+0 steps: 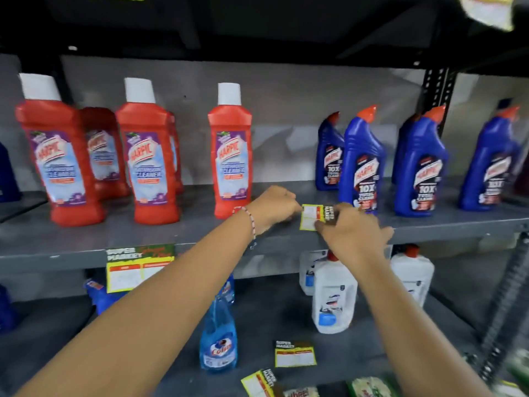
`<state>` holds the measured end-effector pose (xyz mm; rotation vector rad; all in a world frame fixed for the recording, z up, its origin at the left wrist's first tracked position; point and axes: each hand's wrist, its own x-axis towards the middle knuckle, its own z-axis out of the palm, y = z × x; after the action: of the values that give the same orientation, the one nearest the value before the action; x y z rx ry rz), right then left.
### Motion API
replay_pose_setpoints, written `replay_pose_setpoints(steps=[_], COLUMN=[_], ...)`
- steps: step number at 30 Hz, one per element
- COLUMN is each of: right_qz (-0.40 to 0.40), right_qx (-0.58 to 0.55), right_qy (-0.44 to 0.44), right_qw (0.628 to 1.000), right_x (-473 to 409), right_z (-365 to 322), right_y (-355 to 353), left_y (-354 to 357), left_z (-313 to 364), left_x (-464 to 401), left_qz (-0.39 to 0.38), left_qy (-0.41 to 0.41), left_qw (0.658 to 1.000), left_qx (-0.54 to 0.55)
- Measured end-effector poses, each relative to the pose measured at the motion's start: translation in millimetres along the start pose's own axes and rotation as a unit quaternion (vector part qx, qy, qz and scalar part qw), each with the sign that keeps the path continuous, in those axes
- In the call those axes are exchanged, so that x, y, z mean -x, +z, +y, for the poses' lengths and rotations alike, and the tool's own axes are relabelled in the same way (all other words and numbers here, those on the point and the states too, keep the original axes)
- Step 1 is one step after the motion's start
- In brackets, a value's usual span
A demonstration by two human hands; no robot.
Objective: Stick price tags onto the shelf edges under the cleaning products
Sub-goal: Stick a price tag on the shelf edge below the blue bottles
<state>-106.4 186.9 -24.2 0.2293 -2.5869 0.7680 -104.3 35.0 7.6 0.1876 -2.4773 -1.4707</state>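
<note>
Both hands meet over the grey middle shelf (86, 239), in the gap between the red cleaner bottles (230, 156) and the blue toilet-cleaner bottles (362, 164). A yellow-and-black price tag (310, 216), turned sideways, is held between them. My left hand (273, 206) is closed at the tag's left edge. My right hand (350, 230) pinches its right, black end. Another price tag (134, 267) hangs stuck on the shelf's front edge at the left, under the red bottles.
On the lower shelf stand a blue spray bottle (219, 336), white jugs (333, 293) and two loose price tags (294, 353). A black perforated upright (438, 90) stands at the right. The shelf above is dark.
</note>
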Motion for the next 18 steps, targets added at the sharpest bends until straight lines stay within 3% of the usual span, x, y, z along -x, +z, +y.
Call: replay_pose_setpoints(steps=[3,6,14,16,18], right_qz=[-0.010,-0.010,-0.017,-0.033,-0.015], right_qx=[-0.007,-0.032,-0.196,-0.318,-0.452], right_qy=[-0.011,-0.023,-0.016,-0.021,-0.035], right_qw=[1.000,0.999,0.980,0.947,0.891], right_x=[-2.9,-2.5,-14.1,-12.7,-8.8], right_z=[6.9,10.7,21.7,22.3,26.6], right_y=[0.6,0.8,18.6,18.0,12.1], left_y=[15.9,17.9,14.8,11.4,7.6], left_z=[10.3,10.2,-3.2,1.2,4.6], left_x=[-18.1,-34.0,-23.1,-9.8,7.7], left_qz=[-0.003,-0.010,-0.057,-0.065,-0.050], left_qy=[-0.027,-0.043,-0.016,-0.018,-0.009], left_qw=[0.992,0.990,0.987,0.966,0.955], left_qx=[-0.121,-0.130,0.152,0.251,0.292])
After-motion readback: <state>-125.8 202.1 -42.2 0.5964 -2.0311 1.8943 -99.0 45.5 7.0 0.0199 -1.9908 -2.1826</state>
